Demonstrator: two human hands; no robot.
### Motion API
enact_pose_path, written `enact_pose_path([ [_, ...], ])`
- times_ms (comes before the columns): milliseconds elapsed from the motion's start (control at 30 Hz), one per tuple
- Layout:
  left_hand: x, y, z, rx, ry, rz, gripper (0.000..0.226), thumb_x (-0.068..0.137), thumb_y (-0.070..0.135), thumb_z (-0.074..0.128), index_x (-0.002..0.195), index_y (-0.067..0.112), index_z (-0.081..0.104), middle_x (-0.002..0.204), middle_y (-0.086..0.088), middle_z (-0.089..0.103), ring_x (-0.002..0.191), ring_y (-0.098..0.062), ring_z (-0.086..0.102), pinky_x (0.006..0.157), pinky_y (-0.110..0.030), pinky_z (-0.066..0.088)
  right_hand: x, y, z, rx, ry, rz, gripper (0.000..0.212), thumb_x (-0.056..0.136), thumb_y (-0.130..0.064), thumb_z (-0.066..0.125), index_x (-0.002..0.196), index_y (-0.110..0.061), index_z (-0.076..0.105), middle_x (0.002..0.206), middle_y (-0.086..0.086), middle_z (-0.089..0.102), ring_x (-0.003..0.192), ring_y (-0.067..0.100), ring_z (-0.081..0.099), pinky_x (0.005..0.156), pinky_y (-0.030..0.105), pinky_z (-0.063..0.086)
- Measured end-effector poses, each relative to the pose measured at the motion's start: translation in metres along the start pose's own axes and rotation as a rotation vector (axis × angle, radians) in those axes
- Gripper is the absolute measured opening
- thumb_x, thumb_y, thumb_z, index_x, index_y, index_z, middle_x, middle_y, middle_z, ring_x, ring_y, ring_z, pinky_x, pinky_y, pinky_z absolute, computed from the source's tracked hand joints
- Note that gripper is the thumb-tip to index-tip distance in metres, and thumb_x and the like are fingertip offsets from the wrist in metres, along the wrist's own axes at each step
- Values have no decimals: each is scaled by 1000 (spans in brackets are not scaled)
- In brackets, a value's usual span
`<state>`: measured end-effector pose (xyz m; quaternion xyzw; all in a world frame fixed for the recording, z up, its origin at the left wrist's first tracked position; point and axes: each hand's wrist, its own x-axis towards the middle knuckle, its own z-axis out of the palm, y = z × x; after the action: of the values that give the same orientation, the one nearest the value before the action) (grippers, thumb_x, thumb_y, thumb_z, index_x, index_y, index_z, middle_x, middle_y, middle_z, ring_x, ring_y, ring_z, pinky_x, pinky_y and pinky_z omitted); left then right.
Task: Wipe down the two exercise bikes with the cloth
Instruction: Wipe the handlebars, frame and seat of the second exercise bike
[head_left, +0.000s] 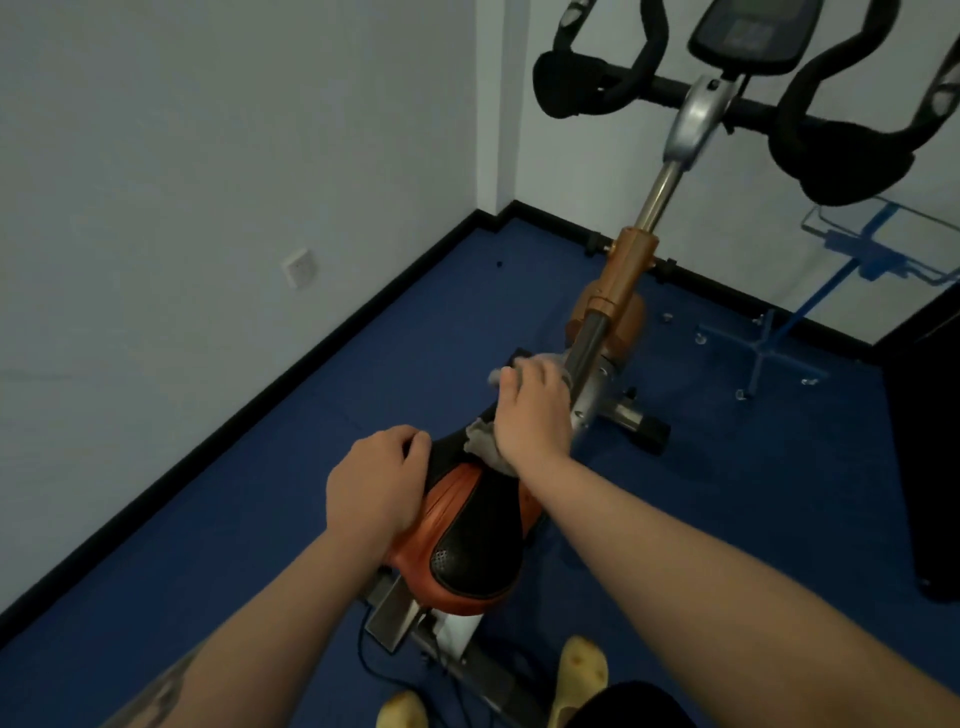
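One exercise bike (618, 291) in view, left hand (376, 480) gripping its saddle (467, 530), right hand (532, 410) clutching one grey cloth (480, 439) against the frame ahead of the saddle, two yellow slippers (582, 670) below

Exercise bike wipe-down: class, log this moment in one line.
left hand: grips saddle | right hand: presses cloth on bike frame | stage: wiping

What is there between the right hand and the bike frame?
In the head view, the grey cloth lies under the right hand, pressed against the bike frame just ahead of the saddle.
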<state>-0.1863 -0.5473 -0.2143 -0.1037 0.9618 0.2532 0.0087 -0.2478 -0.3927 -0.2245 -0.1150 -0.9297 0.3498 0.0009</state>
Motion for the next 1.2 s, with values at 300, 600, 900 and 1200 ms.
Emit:
enact_pose_path([
  [300, -16, 4, 2, -75, 180, -266, 29, 96, 32, 40, 79, 26, 64, 70, 10, 58, 62, -5, 51, 50, -27, 41, -27, -6, 0, -325, -321, -796, 41, 101, -30, 26, 118, -25, 64, 119, -5, 67, 111, 22, 59, 112, 42, 20],
  [600, -26, 14, 14, -108, 320, -373, 27, 96, 35, 40, 84, 33, 63, 71, 14, 55, 62, -2, 48, 50, -23, 31, -17, -6, -6, -542, -279, -700, 36, 100, -31, 29, 105, -24, 64, 108, 1, 67, 106, 28, 56, 103, 44, 26],
  [900, -25, 10, 16, -183, 355, -380, 25, 96, 36, 44, 94, 33, 69, 81, 13, 61, 68, -1, 49, 54, -25, 36, 28, 17, -34, -475, -345, -572, 41, 103, -39, 26, 113, -23, 62, 119, -1, 61, 118, 23, 49, 116, 42, 15],
  [1200, -26, 9, 12, -184, 333, -353, 22, 96, 35, 43, 89, 36, 63, 72, 21, 53, 66, 2, 48, 51, -22, 33, -17, 18, -27, -309, -451, -900, 43, 101, -42, 32, 137, -28, 50, 136, -9, 52, 130, 12, 39, 119, 37, 7],
])
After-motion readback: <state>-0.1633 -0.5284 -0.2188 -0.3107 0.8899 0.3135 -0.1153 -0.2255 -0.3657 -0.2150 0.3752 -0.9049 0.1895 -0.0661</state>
